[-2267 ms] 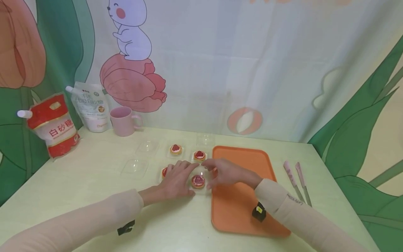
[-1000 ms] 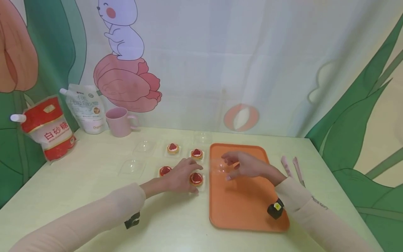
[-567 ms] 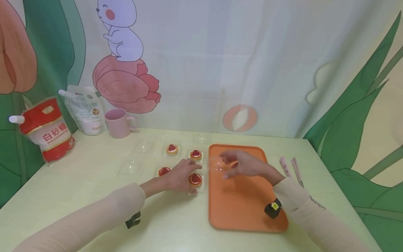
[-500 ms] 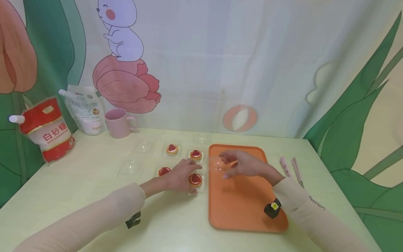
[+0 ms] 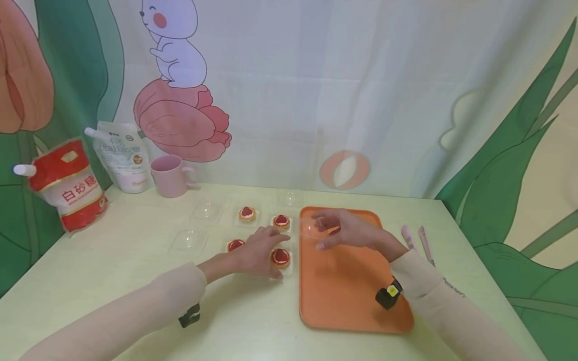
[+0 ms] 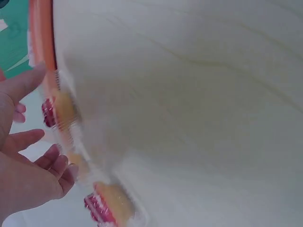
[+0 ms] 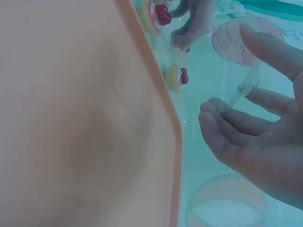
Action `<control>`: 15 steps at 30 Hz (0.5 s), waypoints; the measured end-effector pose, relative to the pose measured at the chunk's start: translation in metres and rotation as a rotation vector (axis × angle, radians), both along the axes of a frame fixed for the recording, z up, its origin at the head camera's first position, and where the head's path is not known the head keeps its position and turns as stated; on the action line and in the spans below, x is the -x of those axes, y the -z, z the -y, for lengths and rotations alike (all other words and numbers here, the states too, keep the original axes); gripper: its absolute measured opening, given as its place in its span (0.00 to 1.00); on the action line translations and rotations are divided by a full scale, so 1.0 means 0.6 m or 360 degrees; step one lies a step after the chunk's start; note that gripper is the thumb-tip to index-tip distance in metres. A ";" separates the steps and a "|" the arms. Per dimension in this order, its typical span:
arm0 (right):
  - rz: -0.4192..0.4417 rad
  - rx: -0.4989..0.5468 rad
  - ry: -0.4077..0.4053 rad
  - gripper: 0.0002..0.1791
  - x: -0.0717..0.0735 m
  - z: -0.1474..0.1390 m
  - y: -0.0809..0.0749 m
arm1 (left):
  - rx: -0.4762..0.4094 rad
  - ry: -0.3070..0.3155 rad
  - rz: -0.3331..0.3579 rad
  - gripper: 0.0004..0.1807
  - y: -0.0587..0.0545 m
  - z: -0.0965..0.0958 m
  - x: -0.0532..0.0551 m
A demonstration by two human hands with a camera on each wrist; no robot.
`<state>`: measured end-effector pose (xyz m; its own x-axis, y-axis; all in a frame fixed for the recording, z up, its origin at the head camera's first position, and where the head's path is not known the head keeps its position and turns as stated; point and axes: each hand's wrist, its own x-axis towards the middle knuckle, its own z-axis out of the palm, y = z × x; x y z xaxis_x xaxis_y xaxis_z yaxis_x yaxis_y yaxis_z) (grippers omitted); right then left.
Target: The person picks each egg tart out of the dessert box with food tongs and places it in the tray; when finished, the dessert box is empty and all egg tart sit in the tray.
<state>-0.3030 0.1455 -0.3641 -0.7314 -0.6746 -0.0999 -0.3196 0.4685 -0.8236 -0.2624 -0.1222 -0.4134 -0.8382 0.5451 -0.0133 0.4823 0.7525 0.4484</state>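
My left hand point(image 5: 259, 253) spreads its relaxed fingers around the front-right fruit tart point(image 5: 281, 257), which sits on a clear plastic base point(image 5: 289, 271). Its thumb is near the base's front edge, its index finger beyond the back of the tart; in the left wrist view the tart point(image 6: 65, 106) is beside the thumb. My right hand point(image 5: 343, 229) pinches a clear domed plastic lid point(image 5: 309, 228) between thumb and fingers, above the orange tray. The right wrist view shows this lid point(image 7: 239, 71) from the side. More tarts on clear bases include a back-left tart point(image 5: 247, 214) and a back-right tart point(image 5: 281, 221).
The orange tray point(image 5: 352, 296) lies right of the tarts. Clear lids point(image 5: 187, 240) lie to the left, another lid point(image 5: 290, 197) behind. A pink mug point(image 5: 169, 176), a red sugar bag point(image 5: 72, 185) and a white pouch point(image 5: 122, 158) stand back left. Pink-handled utensils point(image 5: 426, 244) lie right of the tray.
The right hand has lifted the lid off the front-right tart and carried it right, over the tray, then slightly higher. The left hand has stayed around that tart.
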 end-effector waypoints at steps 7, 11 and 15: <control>0.0143 0.0140 -0.0040 0.39 0.002 0.004 -0.002 | -0.0381 -0.0022 -0.0176 0.48 -0.024 0.029 -0.008; 0.0401 0.0286 -0.0069 0.39 0.002 0.008 -0.002 | -0.0644 -0.0027 -0.0388 0.44 -0.032 0.032 -0.004; 0.0718 0.0506 -0.0111 0.36 0.002 0.013 0.004 | -0.0780 0.0026 -0.0597 0.41 -0.040 0.023 0.001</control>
<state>-0.3041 0.1375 -0.3667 -0.6157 -0.7680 -0.1764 0.0761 0.1648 -0.9834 -0.2631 -0.1362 -0.3892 -0.7288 0.4258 0.5362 0.6838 0.4931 0.5379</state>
